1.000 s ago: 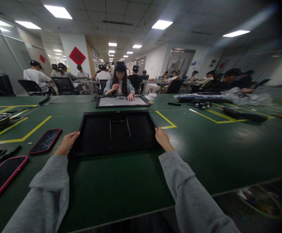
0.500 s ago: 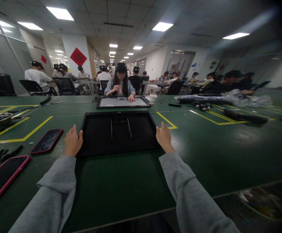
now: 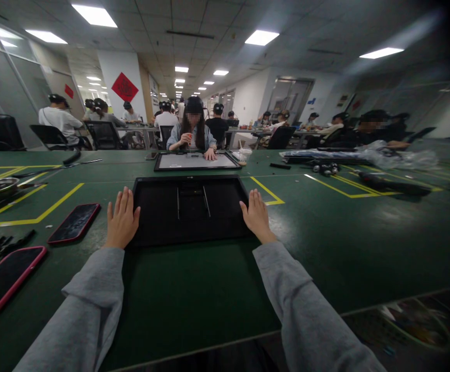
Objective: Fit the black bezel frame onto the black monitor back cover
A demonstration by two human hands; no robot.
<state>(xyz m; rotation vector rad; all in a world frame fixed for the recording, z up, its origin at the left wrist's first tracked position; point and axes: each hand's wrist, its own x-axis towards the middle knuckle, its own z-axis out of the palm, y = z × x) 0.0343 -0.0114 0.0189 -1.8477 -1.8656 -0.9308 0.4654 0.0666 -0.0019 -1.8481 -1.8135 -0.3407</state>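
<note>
Lying flat on the green bench (image 3: 194, 289), a black rectangular panel (image 3: 189, 209) sits straight ahead of the person in grey sleeves. The left hand (image 3: 123, 219) rests at the panel's left edge, fingers stretched out and spread, gripping nothing. The right hand (image 3: 256, 216) mirrors it at the right edge, fingers open as well, palm down against the rim. Left of the panel lie a red-edged phone (image 3: 74, 223) and, nearer, a pink-edged phone (image 3: 3, 281), both with dark screens. Across the bench another person leans over a white-faced panel (image 3: 196, 161).
</note>
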